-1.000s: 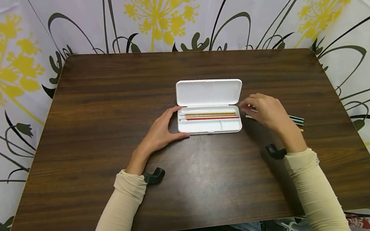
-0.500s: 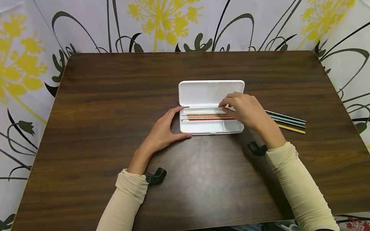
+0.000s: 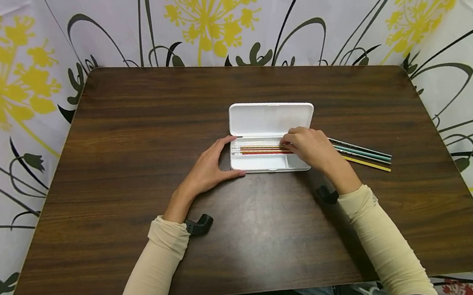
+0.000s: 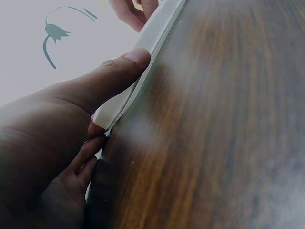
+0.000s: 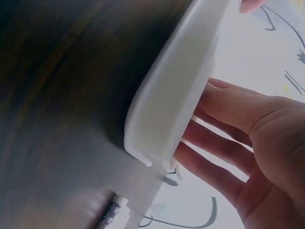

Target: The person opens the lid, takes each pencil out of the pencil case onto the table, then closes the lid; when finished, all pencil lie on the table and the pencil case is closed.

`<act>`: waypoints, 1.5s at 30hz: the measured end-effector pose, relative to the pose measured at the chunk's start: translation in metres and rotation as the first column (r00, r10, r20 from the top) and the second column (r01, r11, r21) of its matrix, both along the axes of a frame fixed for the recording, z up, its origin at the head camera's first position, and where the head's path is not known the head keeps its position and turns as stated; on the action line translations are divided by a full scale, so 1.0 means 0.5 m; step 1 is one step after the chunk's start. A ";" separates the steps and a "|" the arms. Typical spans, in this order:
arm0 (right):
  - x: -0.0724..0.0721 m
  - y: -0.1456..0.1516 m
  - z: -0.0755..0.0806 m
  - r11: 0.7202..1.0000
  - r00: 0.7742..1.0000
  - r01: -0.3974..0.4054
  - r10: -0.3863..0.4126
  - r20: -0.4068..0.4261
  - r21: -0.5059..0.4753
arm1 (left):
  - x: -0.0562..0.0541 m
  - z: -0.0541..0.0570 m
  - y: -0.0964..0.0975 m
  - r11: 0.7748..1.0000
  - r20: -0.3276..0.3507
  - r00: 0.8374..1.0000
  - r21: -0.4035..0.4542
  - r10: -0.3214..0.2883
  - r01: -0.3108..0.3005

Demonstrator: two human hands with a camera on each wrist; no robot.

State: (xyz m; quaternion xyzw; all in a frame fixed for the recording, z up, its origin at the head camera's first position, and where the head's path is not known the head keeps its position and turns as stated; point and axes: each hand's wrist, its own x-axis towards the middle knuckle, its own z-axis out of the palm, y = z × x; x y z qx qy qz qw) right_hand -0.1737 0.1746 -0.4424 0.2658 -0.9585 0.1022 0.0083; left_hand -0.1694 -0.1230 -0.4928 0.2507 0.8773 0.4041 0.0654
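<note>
A white pencil case (image 3: 253,170) lies with its lid (image 3: 270,116) raised at the middle of the table. In its tray several pencils (image 3: 263,150), gold and red, lie side by side. My left hand (image 3: 204,171) grips the case's left end, thumb (image 4: 136,59) on the front wall and fingers at the back corner. My right hand (image 3: 309,146) reaches over the right part of the tray, fingers bent down onto the pencils. In the right wrist view its fingers (image 5: 214,169) pass behind the case wall (image 5: 167,90); their tips are hidden, so I cannot tell whether they pinch a pencil.
Several more pencils, green (image 3: 365,151), yellow (image 3: 367,164) and dark, fan out on the table right of the case, partly under the right hand. The brown wooden table (image 3: 148,114) backs onto a white flowered cloth (image 3: 112,5).
My right hand has moved left from beside the case to over its tray, then lowered onto the pencils. The pencils on the table show more fully. My left hand keeps its grip.
</note>
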 end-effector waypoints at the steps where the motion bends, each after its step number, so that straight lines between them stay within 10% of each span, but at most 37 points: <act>1: 0.000 0.000 0.000 1.000 1.000 0.000 0.000 -0.004 0.005 | 0.000 0.000 0.000 1.000 -0.001 1.000 0.000 -0.001 0.001; 28: 0.019 0.038 0.044 0.991 0.984 -0.060 0.039 -0.177 -0.117 | 0.000 0.003 -0.001 1.000 0.013 1.000 -0.004 0.002 -0.002; 45: 0.188 0.351 0.051 0.949 0.926 0.298 -0.314 -0.207 -0.105 | -0.003 -0.001 0.001 1.000 0.012 1.000 0.007 0.002 -0.002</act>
